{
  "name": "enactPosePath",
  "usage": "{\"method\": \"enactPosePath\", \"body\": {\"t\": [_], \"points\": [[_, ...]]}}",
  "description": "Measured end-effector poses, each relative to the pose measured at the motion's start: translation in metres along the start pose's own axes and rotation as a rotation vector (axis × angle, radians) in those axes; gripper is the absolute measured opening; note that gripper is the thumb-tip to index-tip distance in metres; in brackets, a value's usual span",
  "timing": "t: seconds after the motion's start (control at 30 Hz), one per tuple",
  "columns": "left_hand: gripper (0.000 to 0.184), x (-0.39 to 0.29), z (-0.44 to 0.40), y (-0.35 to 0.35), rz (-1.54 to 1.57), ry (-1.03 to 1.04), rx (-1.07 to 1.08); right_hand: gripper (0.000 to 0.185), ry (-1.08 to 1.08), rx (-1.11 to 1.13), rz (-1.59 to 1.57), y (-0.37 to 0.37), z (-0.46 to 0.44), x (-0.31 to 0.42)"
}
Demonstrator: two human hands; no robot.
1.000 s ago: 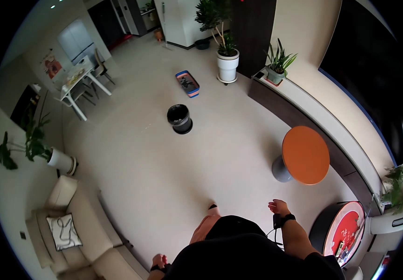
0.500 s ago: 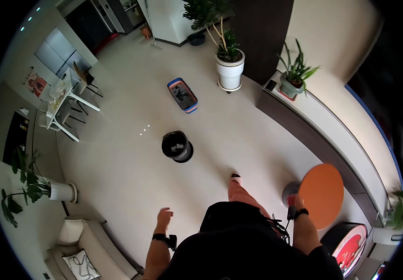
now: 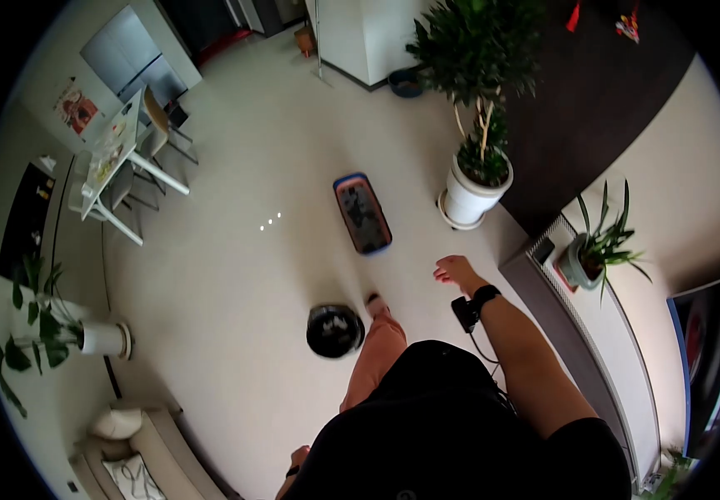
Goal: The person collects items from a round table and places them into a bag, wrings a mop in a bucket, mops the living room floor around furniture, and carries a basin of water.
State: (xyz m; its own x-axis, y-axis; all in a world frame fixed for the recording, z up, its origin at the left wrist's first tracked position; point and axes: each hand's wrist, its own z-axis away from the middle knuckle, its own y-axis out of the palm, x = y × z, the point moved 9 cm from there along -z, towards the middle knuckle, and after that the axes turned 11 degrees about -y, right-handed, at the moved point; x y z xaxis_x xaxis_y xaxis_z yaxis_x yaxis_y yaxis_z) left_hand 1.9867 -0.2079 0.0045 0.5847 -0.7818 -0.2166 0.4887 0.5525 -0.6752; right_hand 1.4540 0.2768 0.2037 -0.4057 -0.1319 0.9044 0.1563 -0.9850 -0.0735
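Note:
My right hand point(image 3: 455, 271) is raised over the floor with its fingers loosely curled, and nothing shows in it. It appears between the blue-rimmed bin point(image 3: 362, 213) and the low cabinet. A black band and a small device with a cable sit on that wrist. My left hand point(image 3: 300, 456) is at the bottom, beside my black shirt, its fingers mostly hidden. A round black trash bin point(image 3: 335, 331) with light scraps inside stands left of my foot. The blue-rimmed bin holds something dark.
A tall plant in a white pot point(image 3: 474, 193) stands beyond my right hand. Along the right wall runs a low cabinet point(image 3: 601, 342) with a potted plant point(image 3: 582, 262). Left are a dining table point(image 3: 118, 150), chairs, a leafy plant and a sofa point(image 3: 164, 450).
The view has moved forward, so both bins are nearer and the orange table has left the view. My right hand has reached forward; my left hand has swung back beside my body.

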Motion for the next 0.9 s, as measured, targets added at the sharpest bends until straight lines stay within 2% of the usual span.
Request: {"method": "enactPosePath", "body": {"t": [0.03,0.13,0.17,0.2,0.23,0.27,0.3,0.33,0.4,0.47,0.5,0.53,0.6,0.67,0.73,0.8,0.87,0.9], "points": [[0.037,-0.017,-0.034,-0.031,-0.006,0.013,-0.001,0.024,0.037,0.013,-0.02,0.016,-0.024,0.013],[0.032,-0.092,-0.116,-0.123,-0.054,0.252,-0.262,0.02,0.108,0.029,0.0,0.04,-0.095,0.054],[0.028,-0.092,-0.151,-0.158,0.446,0.283,-0.342,0.018,0.147,0.035,0.024,0.047,-0.111,0.059],[0.03,-0.107,-0.198,-0.194,0.143,-0.079,-0.086,0.016,0.131,0.038,0.018,0.05,-0.13,0.069],[0.029,-0.143,-0.205,-0.267,0.567,0.013,-0.175,0.016,0.154,0.011,0.053,0.051,-0.147,0.076],[0.029,-0.163,-0.235,-0.304,0.86,-0.215,-0.056,0.015,0.166,-0.017,0.091,0.051,-0.166,0.091],[0.028,-0.21,-0.224,-0.366,1.113,-0.234,-0.136,0.015,0.165,-0.01,0.09,0.056,-0.184,0.102],[0.031,-0.253,-0.224,-0.417,1.042,-0.214,-0.134,0.014,0.183,-0.005,0.093,0.06,-0.2,0.11],[0.037,-0.303,-0.252,-0.474,1.097,-0.165,-0.154,0.014,0.204,0.004,0.101,0.061,-0.239,0.119],[0.035,-0.35,-0.274,-0.51,1.102,-0.133,-0.16,0.013,0.217,0.076,0.15,0.065,-0.29,0.114],[0.034,-0.38,-0.286,-0.526,1.122,-0.065,-0.147,0.013,0.224,-0.015,0.164,0.066,-0.305,0.136],[0.033,-0.408,-0.297,-0.541,1.142,0.005,-0.138,0.013,0.221,-0.003,0.174,0.07,-0.33,0.146],[0.032,-0.452,-0.318,-0.556,1.139,0.046,-0.091,0.019,0.221,0.081,0.313,0.079,-0.38,0.167],[0.027,-0.489,-0.338,-0.568,1.106,0.141,-0.047,0.022,0.124,0.116,0.343,0.082,-0.455,0.176],[0.027,-0.512,-0.36,-0.564,1.1,0.206,0.088,0.02,0.185,0.218,0.477,0.085,-0.527,0.194],[0.027,-0.5,-0.385,-0.553,1.053,0.027,0.138,0.018,0.184,0.297,0.46,0.08,-0.605,0.224],[0.026,-0.463,-0.406,-0.533,0.907,-0.084,-0.03,0.024,-0.725,0.813,1.625,0.113,-0.67,0.262],[0.026,-0.447,-0.406,-0.518,0.805,-0.147,-0.049,0.021,-0.719,0.817,1.559,0.109,-0.702,0.271]]}}
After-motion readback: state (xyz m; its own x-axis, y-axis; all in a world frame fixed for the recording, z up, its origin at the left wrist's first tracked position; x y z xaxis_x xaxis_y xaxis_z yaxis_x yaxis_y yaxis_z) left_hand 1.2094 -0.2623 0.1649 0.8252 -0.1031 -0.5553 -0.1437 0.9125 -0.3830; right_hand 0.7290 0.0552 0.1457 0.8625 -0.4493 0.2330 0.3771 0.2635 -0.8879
